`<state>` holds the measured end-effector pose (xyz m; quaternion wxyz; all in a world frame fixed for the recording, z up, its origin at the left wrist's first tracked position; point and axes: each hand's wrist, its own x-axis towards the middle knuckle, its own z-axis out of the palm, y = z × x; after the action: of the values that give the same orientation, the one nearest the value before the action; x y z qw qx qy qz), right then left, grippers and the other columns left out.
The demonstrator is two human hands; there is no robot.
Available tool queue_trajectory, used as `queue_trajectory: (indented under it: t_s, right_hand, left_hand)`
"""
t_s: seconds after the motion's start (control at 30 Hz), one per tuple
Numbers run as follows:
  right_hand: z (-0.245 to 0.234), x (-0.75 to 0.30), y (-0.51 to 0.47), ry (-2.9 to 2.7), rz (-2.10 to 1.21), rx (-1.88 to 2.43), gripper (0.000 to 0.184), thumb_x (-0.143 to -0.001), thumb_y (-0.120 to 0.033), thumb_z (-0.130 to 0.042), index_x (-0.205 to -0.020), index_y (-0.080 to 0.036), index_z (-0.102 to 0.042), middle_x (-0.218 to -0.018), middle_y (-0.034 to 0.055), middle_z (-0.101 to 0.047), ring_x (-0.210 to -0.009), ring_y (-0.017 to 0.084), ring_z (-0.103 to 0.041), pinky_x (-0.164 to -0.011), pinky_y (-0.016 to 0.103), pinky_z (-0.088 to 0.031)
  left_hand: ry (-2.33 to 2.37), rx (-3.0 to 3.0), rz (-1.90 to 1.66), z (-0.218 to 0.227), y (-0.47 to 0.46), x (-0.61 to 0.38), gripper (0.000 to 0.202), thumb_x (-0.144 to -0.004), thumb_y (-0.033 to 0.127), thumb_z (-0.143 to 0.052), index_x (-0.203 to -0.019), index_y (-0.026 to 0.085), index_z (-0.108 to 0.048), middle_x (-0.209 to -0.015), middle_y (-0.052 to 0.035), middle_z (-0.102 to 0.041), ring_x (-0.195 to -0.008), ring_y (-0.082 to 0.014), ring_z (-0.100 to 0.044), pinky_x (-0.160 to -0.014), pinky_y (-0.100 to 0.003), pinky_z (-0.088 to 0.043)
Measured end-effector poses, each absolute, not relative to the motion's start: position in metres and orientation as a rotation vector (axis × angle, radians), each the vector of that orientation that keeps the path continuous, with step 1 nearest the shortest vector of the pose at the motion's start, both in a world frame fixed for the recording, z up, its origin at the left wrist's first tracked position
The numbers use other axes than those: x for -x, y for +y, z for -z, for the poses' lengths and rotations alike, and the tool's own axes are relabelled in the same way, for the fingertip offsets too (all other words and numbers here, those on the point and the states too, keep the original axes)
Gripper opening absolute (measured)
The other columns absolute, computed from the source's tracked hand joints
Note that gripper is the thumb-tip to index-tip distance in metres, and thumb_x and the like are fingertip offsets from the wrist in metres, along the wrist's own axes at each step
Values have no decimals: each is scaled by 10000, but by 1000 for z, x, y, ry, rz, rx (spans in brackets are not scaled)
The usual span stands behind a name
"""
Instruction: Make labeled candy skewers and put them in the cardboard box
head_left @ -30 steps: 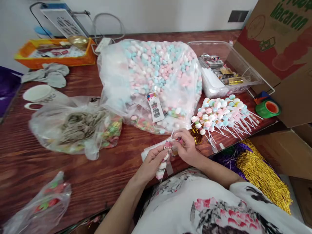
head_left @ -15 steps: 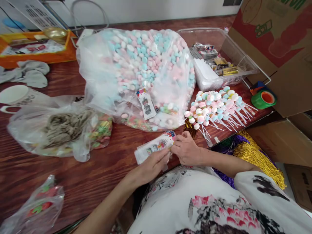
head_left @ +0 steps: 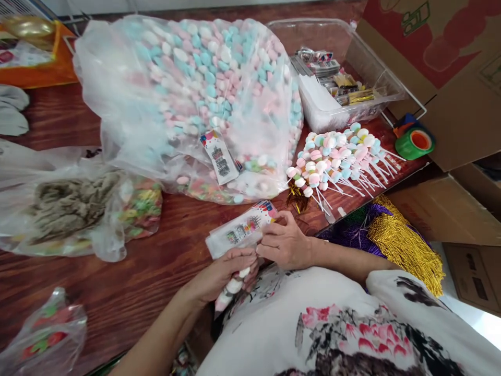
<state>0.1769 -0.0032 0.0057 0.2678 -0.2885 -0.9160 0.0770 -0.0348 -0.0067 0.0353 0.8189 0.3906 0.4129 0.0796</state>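
My left hand [head_left: 235, 266] is wrapped round a marshmallow skewer [head_left: 234, 286], its white and pink pieces showing below the fingers; a clear bag seems to cover it. The fingers of my right hand [head_left: 287, 243] are pinched close against my left fingertips, at the skewer's upper end. What exactly they grip is hidden. Just beyond both hands lies a stack of printed clear bags [head_left: 242, 230] on the table. Many more marshmallow skewers [head_left: 336, 156] are piled to the right, beside a gold tinsel tie bundle [head_left: 297, 199].
A big bag of marshmallows [head_left: 211, 73] fills the back, with a printed packet [head_left: 221, 158] on it. Behind right stand a clear plastic bin [head_left: 329, 112], green tape [head_left: 415, 143] and a cardboard box [head_left: 450, 104]. At left lie bags of gummy candy [head_left: 141, 209] and wrapped candies [head_left: 49, 334].
My left hand has turned and drawn slightly toward my body, and the marshmallow skewer now shows in it. My right hand stays close by. The view has shifted right and down.
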Motion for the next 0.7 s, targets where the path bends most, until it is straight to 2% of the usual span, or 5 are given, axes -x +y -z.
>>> queue_trajectory:
  t_s: [0.2,0.33,0.43,0.57,0.7]
  right_hand:
    - [9,-163,-14,-2453,-564,1158,144,-858,-190,-568,-723,-177,-616,-716,28,-663,-793,174,-498,-732,370,-274]
    - [-8,-177,-17,-2274,-510,1215,152,-933,-250,-528,-893,-213,-671,-852,24,-721,-864,179,-553,-770,369,-301]
    - [-13,-208,-20,-2113,-383,1380,167,-937,-277,-549,-1054,-222,-655,-1012,53,-719,-932,188,-593,-802,362,-356]
    - [7,-242,-25,-2085,-228,1667,124,-920,-253,-552,-941,-202,-664,-888,69,-672,-818,192,-592,-696,318,-403]
    - [25,-243,-24,-2117,-167,1749,164,-919,-192,-495,-827,-188,-631,-831,71,-614,-751,187,-552,-619,302,-383]
  left_hand:
    - [1216,-1821,-368,-21,-21,29,208,-853,358,-537,-766,205,-648,-765,-66,-634,-762,-212,-550,-773,-326,-468]
    - [1216,-2049,-480,-18,-23,29,213,-879,283,-482,-858,190,-673,-830,-93,-662,-810,-217,-579,-828,-339,-456]
    - [1279,-1835,-609,-23,-21,33,203,-876,327,-530,-825,191,-672,-713,-40,-617,-682,-166,-549,-711,-276,-458]
    - [1340,-1201,-695,-28,-19,36,268,-822,445,-622,-762,184,-630,-588,18,-520,-473,-89,-413,-437,-196,-334]
    - [1265,-851,-715,-25,-20,29,302,-764,462,-695,-822,174,-629,-642,9,-579,-440,-64,-434,-368,-161,-321]
